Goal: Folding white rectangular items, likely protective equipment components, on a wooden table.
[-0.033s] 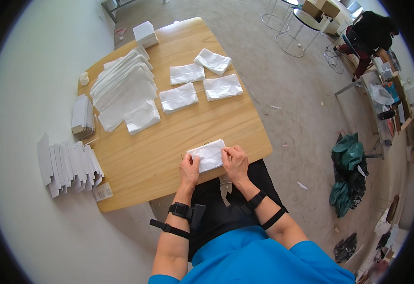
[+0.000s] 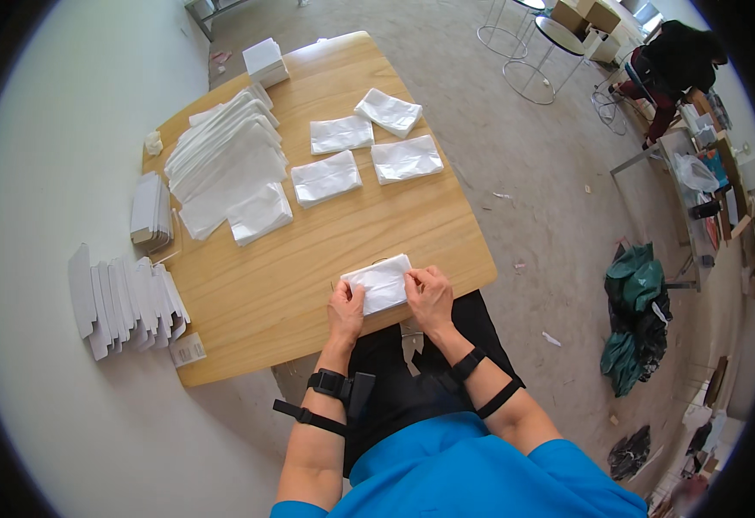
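Observation:
A small white folded bag (image 2: 380, 283) lies at the near edge of the wooden table (image 2: 291, 285), right in front of me. My left hand (image 2: 346, 312) pinches its lower left corner and my right hand (image 2: 430, 298) grips its right side. Both hands rest on the table edge with the bag flat between them. Each wrist wears a black strap.
Several similar white bags (image 2: 340, 134) lie spread farther back, next to a long pile of white sheets (image 2: 222, 160). Flat white cards (image 2: 123, 302) stand fanned at the left edge; a white box (image 2: 265, 59) sits at the far corner. Another person (image 2: 675, 56) works at the far right.

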Available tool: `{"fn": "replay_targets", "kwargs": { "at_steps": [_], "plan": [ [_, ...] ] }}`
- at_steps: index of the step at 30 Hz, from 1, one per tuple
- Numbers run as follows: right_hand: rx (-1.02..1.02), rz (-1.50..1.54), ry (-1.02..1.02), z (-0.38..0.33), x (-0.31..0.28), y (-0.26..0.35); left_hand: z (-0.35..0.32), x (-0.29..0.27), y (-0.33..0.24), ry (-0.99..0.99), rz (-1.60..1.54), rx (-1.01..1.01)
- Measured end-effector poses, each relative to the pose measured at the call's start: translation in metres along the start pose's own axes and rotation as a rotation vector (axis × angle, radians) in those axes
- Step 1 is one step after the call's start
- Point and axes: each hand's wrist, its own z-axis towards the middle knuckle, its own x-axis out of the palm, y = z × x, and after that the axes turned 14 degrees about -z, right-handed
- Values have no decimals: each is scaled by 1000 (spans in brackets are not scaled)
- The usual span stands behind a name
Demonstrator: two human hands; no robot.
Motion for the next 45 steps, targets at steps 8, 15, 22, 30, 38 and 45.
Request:
{"fn": "replay_targets", "kwargs": {
  "at_steps": [8,15,22,30,38,45],
  "plan": [
    [261,40,247,10,-1,-6,-2,-2,-1,-9,74,-19],
    [286,23,253,13,-2,-3,-26,9,-29,-209,18,158],
    [286,32,267,16,1,-6,-34,4,-25,-315,394,223],
    [-3,20,126,7,-16,10,-36,6,-33,-302,500,217],
    [-15,200,216,-7,-19,26,-41,5,-38,-286,565,52],
    [5,177,236,-12,-22,24,-29,-2,-26,-286,516,-34]
  ]
}}
